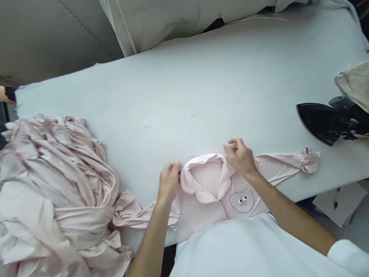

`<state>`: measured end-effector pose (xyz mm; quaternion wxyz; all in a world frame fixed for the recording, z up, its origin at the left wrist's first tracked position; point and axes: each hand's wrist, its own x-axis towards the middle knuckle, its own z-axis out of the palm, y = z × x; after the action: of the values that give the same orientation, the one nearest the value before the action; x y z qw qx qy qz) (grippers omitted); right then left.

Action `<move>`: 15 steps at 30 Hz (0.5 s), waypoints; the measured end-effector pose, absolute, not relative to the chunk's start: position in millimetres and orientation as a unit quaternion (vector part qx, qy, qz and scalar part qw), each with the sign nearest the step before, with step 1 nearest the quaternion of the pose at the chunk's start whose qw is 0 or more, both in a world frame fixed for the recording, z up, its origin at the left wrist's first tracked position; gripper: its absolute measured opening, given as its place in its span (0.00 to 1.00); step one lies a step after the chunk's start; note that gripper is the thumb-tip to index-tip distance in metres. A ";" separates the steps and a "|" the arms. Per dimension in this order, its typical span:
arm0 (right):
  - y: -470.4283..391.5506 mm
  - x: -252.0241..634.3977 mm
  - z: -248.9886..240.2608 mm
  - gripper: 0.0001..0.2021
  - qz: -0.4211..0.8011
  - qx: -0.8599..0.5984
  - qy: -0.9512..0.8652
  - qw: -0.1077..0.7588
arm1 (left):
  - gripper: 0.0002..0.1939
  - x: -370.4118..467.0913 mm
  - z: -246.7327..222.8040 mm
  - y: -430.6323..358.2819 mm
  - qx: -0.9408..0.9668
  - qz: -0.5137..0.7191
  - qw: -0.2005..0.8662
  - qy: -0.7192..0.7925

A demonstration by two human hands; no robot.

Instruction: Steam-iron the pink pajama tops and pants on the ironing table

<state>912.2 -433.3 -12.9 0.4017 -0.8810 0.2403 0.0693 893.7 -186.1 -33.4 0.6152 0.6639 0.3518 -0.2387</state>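
Observation:
A pale pink collared pajama top (198, 219) lies on the covered table in front of me, collar toward the far side, sleeves stretched out to both sides. A round animal-face patch (242, 201) with two googly eyes sits on its chest. My left hand (169, 180) pinches at the shoulder beside the left end of the collar (188, 181). On the other side, my right hand (240, 156) is at the collar's right edge with its fingers curled together; whether cloth is between them is hidden. My body covers the garment's lower part.
A large heap of pink garments (63, 184) fills the left side, touching the left sleeve's cuff. At the right, a black iron (319, 119) lies near a beige cloth (356, 82). Pale fabric (178, 19) hangs along the table's (173, 100) far edge. Papers (340, 204) lie below at right.

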 end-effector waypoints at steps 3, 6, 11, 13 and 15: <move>-436.1 910.3 -6.9 0.14 -0.005 -0.961 -0.028 0.274 | 0.18 881.2 -30.4 -195.9 0.859 -0.050 0.480 0.168; -441.7 916.1 -11.5 0.10 0.034 -0.962 -0.196 0.186 | 0.15 886.0 -30.1 -202.8 0.942 -0.063 0.331 0.005; -442.7 932.0 -24.0 0.10 0.092 -0.946 -0.225 0.213 | 0.17 918.0 -26.0 -196.0 0.892 -0.262 0.368 -0.019; -440.2 933.1 -24.4 0.11 0.089 -0.948 -0.226 0.205 | 0.18 926.2 -23.8 -192.1 0.867 -0.286 0.407 -0.003; -438.9 932.8 -23.3 0.10 0.103 -0.947 -0.216 0.215 | 0.18 929.6 -22.9 -190.1 0.858 -0.294 0.422 0.006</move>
<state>932.8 -438.9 -23.3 0.2151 -0.9467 -0.2165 0.1034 929.6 -190.1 -22.9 0.4219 0.8577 0.0056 -0.2938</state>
